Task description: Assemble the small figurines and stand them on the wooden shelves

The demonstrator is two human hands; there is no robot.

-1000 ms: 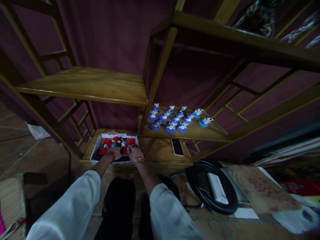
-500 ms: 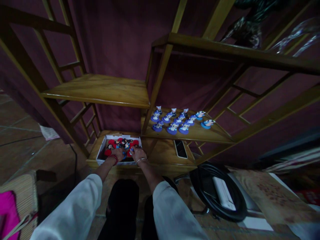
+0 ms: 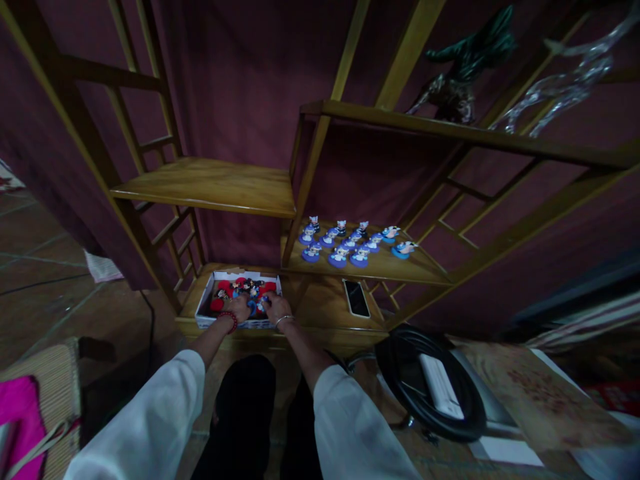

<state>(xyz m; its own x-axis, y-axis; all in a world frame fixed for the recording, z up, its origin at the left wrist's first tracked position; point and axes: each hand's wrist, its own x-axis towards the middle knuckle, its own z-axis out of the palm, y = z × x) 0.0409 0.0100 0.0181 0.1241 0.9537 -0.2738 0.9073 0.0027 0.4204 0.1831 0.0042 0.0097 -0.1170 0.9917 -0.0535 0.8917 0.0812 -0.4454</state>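
Note:
A shallow white cardboard box (image 3: 203,304) stands on the bottom shelf, with several small figurines on red bases (image 3: 240,283) lying inside. My left hand (image 3: 238,308), with a red bead bracelet at the wrist, reaches into its front part. The fingers are bent around a figurine with a blue base (image 3: 251,307), partly hidden by them. Just to the right, my right hand (image 3: 277,309), wearing a silver bangle, has its fingers closed on a small blue-and-white figurine (image 3: 263,303). Its fine details are too small to make out.
Several purple-based figurines (image 3: 339,256) and two on light blue bases (image 3: 403,250) stand on the shelf up to the right. Below lies a phone (image 3: 357,299). A wooden shelf board (image 3: 210,187) overhangs the box. A black coiled hose (image 3: 395,393) is at the lower right.
The view has shifted slightly. Both hands stay inside the box, and the blue base beside my left fingers shows more clearly. The shelf figurines have not moved.

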